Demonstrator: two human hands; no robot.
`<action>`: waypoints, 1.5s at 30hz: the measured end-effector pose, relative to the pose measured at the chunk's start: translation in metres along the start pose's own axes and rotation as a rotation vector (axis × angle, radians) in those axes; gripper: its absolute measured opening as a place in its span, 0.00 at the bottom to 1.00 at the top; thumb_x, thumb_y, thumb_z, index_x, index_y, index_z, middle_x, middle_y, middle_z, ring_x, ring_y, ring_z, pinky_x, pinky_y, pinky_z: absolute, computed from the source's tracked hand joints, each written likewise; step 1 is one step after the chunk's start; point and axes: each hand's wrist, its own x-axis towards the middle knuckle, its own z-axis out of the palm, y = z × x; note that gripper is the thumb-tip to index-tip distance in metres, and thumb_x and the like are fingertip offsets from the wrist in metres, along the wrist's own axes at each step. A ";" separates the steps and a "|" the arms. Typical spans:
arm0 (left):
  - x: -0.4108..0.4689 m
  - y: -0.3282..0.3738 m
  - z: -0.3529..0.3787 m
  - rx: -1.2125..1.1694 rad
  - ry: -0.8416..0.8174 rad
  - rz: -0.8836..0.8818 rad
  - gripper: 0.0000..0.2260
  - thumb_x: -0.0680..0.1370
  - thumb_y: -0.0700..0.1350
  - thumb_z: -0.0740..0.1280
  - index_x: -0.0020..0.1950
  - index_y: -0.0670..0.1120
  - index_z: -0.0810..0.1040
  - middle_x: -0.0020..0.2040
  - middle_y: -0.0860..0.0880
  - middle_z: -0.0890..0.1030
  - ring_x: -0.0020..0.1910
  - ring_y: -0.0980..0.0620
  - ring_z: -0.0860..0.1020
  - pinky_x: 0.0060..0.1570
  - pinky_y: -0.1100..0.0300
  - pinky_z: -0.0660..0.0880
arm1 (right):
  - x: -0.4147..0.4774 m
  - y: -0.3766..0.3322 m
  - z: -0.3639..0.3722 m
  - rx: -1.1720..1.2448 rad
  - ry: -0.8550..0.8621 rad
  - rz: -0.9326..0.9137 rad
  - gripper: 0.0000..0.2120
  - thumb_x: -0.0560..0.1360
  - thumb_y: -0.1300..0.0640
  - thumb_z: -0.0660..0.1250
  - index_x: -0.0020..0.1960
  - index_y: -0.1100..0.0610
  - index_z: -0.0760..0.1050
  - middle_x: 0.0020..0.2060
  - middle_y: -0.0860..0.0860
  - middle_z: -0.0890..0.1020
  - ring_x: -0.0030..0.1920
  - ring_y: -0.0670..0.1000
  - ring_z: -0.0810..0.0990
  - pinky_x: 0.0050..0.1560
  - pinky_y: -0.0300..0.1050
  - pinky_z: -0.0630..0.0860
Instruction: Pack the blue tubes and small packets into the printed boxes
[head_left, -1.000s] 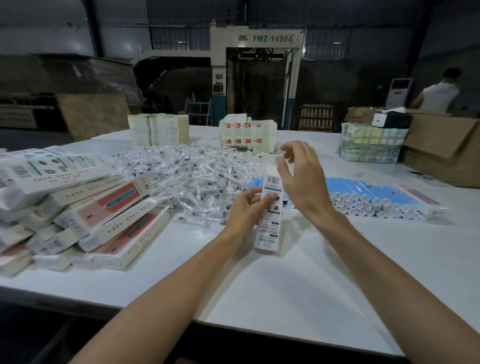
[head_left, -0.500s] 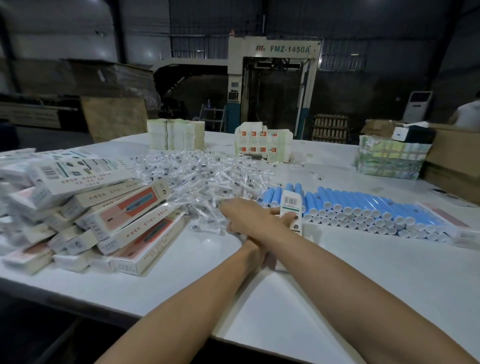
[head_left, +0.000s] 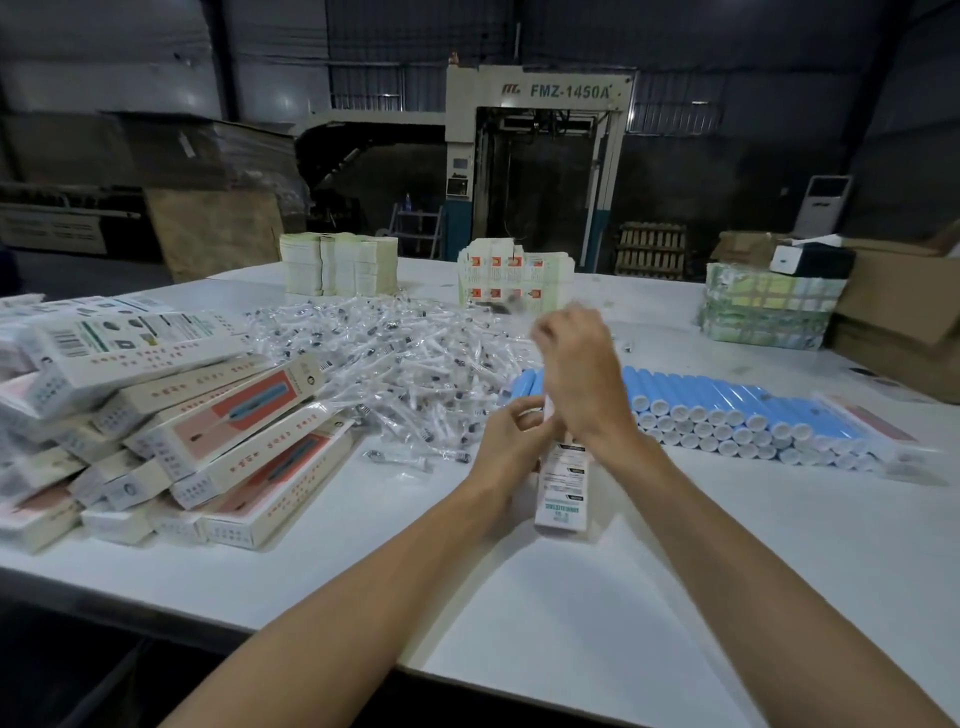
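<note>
The broad white table (head_left: 675, 597) carries everything. At its left lies a loose pile of long white-and-orange printed cardboard boxes (head_left: 208, 431), flat on their sides and fanned at different angles. Beyond the middle spreads a heap of small clear plastic packets (head_left: 395, 364). Just right of it, a bank of sky-blue tubes with white caps (head_left: 727, 410) lies side by side, long axes running away from the near edge and caps facing it.

In front of the tubes a narrow white printed box (head_left: 563, 483) is tilted. Its near end is low, at or just above the table, and its long axis points away and upward. Black and teal print covers its face.

The left hand (head_left: 511, 441) has its grip clamped on the box's left edge, fingers curled. The right hand (head_left: 582, 384) is raised over the box's far end, its back facing the near edge. Its fingers are blurred, so I cannot tell its grip.
</note>
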 end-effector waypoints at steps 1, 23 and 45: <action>0.002 -0.002 -0.001 -0.021 -0.004 0.005 0.11 0.81 0.42 0.76 0.62 0.44 0.82 0.46 0.50 0.89 0.40 0.54 0.87 0.35 0.62 0.80 | -0.002 0.011 -0.008 0.135 0.020 0.117 0.05 0.85 0.59 0.64 0.55 0.59 0.79 0.49 0.51 0.78 0.52 0.50 0.76 0.58 0.47 0.76; 0.004 0.002 -0.004 0.101 -0.043 0.152 0.16 0.79 0.50 0.78 0.65 0.52 0.81 0.56 0.53 0.89 0.53 0.52 0.88 0.41 0.62 0.82 | 0.016 0.043 -0.051 0.620 -0.086 0.502 0.16 0.77 0.64 0.74 0.62 0.55 0.75 0.45 0.56 0.81 0.42 0.52 0.85 0.41 0.48 0.85; 0.001 0.004 -0.005 0.127 -0.056 0.180 0.19 0.77 0.53 0.80 0.66 0.56 0.80 0.59 0.55 0.88 0.60 0.54 0.86 0.43 0.64 0.82 | 0.023 0.049 -0.063 0.446 -0.275 0.454 0.06 0.76 0.58 0.71 0.54 0.55 0.80 0.44 0.51 0.86 0.48 0.51 0.85 0.43 0.43 0.79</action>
